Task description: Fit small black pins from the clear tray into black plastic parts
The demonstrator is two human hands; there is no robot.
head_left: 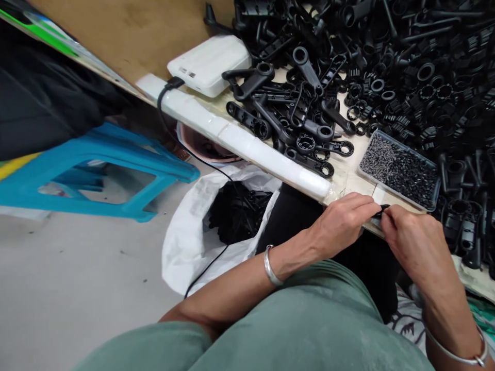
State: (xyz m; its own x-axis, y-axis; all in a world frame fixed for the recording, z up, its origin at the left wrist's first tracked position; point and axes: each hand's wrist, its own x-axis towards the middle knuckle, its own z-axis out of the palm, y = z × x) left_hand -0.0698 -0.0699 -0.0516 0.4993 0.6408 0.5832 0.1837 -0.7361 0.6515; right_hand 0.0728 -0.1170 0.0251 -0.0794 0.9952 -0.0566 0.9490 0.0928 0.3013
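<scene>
My left hand (344, 221) and my right hand (413, 234) meet at the front edge of the worktable, both with fingers closed. Between their fingertips is a small black plastic part (382, 209), mostly hidden by the fingers. Just beyond them sits a clear shallow tray (436, 190) of tiny grey and black pieces. Left of the tray lie black plastic crank-shaped arms with ring ends (305, 67). Loose black toothed rings (425, 72) are heaped behind it.
A white box (211, 64) with a black cable (164, 103) stands at the table's left. White padding (270, 154) covers the table edge. Below are an open white sack (181, 242) holding black parts and a blue plastic stool (96, 149). More black arms (467, 221) lie at right.
</scene>
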